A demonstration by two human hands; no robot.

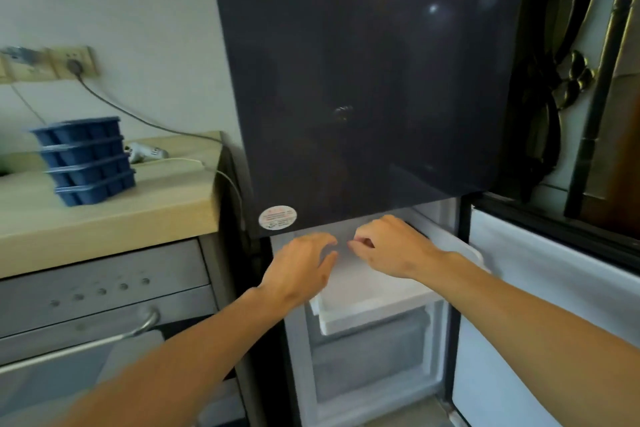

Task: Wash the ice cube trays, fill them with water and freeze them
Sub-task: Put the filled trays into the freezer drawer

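The left grip (301, 263) lies loose and flat, the right grip (391, 246) curled, on what I cannot tell, both beneath the dark fridge door (363, 80) over a pulled-out white drawer (377, 302), while above the oven (104, 305) the wooden tabletop (138, 211) carries four stacked blue ice trays (86, 159), well apart.

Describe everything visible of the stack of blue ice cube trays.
The stack of blue ice cube trays is four dark blue trays, plastic-looking, each with a thin rim and square compartments showing along its sides. They sit upright and look slightly staggered, lower trays shifted right. The stack rests on the pale counter left of the fridge. The left hand and right hand are both away from it. Whether the trays hold water cannot be seen.
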